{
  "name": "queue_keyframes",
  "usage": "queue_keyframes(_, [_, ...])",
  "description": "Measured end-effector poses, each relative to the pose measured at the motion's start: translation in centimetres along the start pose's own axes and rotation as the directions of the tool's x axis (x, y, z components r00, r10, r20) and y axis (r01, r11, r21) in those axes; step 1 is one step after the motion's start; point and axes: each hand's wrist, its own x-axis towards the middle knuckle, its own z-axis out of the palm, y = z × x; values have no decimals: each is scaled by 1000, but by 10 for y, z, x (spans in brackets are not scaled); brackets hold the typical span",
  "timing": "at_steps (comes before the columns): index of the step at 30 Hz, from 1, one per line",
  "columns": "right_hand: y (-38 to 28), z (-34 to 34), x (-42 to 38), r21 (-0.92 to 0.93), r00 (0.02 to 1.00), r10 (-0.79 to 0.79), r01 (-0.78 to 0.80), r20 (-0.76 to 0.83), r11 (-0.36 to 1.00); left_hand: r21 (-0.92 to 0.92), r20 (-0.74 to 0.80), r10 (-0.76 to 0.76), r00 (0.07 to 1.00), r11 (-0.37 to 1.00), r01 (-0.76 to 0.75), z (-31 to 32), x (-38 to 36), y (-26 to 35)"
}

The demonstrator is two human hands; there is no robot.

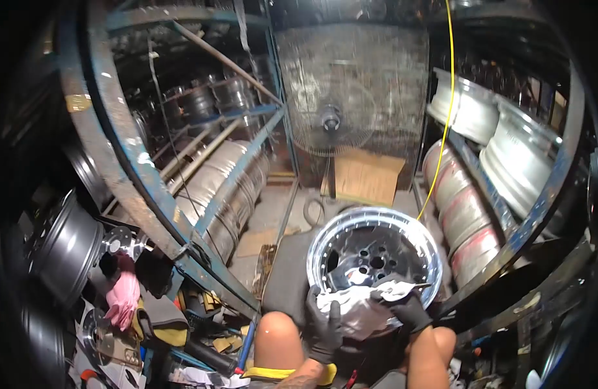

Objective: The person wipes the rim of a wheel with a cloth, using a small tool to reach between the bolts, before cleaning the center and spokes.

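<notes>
**Gloved hands, rag, chrome rim**

While propped upright between the knees, chrome wheel rim point(375, 251) faces forward. Left hand point(323, 324) gripping rim's lower edge and white rag point(351, 297); right hand point(410, 310) closed on that rag against the rim.

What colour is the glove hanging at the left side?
The glove is pink; it shows best in the head view, beside the dark wheels.
</notes>
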Motion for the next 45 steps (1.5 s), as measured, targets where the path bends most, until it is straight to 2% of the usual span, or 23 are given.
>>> queue_keyframes(2, [-2,10,-2,265,1000,13,-20,28,964,-19,220,-58,974,998,63,-11,18,4])
queue_keyframes(5, [-19,19,-5,409,996,-48,13,75,912,-123,381,-185,906,961,248,-9,22,32])
queue_keyframes(6, [-7,15,-3,174,981,-172,155,87,972,-128,439,-235,867,939,319,-11,21,43])
queue_keyframes(10, [-8,10,-16,-59,988,-145,149,61,987,-192,501,-260,825,897,399,-6,21,67])
queue_keyframes(11, [-5,8,-20,-161,984,-170,177,54,971,-172,507,-225,832,919,354,-4,23,73])
queue_keyframes(14, [-10,15,-23,93,992,-107,113,-74,989,-51,515,-155,843,976,210,0,34,51])
queue_keyframes(15, [22,11,-18,-61,992,-127,127,-4,990,-45,512,-188,838,969,245,4,36,65])
queue_keyframes(16, [5,10,-20,162,990,139,-142,33,977,-61,526,-94,845,987,148,6,43,55])
queue_keyframes(17, [0,13,-19,469,986,169,-153,7,870,-60,554,-99,827,986,158,9,46,62])
queue_keyframes(21, [-35,18,-21,523,963,147,-8,-226,852,-49,615,-107,781,984,173,18,65,85])
queue_keyframes(22, [-36,17,-20,531,952,117,54,-284,846,17,591,-36,806,999,32,21,73,96])
queue_keyframes(23, [-23,13,-19,146,898,-159,236,-410,961,-96,564,-86,821,981,169,26,76,97])
queue_keyframes(25, [-43,5,-16,484,929,116,74,-350,872,-60,554,-117,824,982,180,25,91,78])
queue_keyframes(26, [-44,3,-14,493,942,134,37,-307,869,-93,553,-140,821,969,228,23,92,67])
queue_keyframes(28, [-41,6,-14,440,944,140,7,-300,898,-142,569,-211,795,927,348,19,89,55])
queue_keyframes(31, [-21,0,-17,7,967,-74,78,-242,997,-149,593,-295,749,874,463,19,85,41])
queue_keyframes(34, [10,-3,-13,-629,857,-513,375,-45,682,-153,615,-355,704,822,548,12,77,32])
queue_keyframes(35, [-15,-3,-12,19,990,117,-116,-76,993,-156,616,-373,694,806,571,10,75,27])
queue_keyframes(38, [-48,1,-5,174,974,206,-188,-96,967,-106,590,-362,722,852,513,11,70,31])
queue_keyframes(39, [-49,8,-3,416,955,284,-223,-90,882,-50,569,-316,759,908,416,15,69,36])
queue_keyframes(41, [-38,12,-2,253,983,175,-155,-58,955,13,546,-262,796,952,305,16,68,42])
queue_keyframes(43, [-42,16,-1,257,949,308,-282,-63,924,20,531,-255,808,957,289,14,68,43])
queue_keyframes(45, [-52,17,-4,360,914,398,-349,-72,865,-101,505,-348,790,885,455,11,67,43])
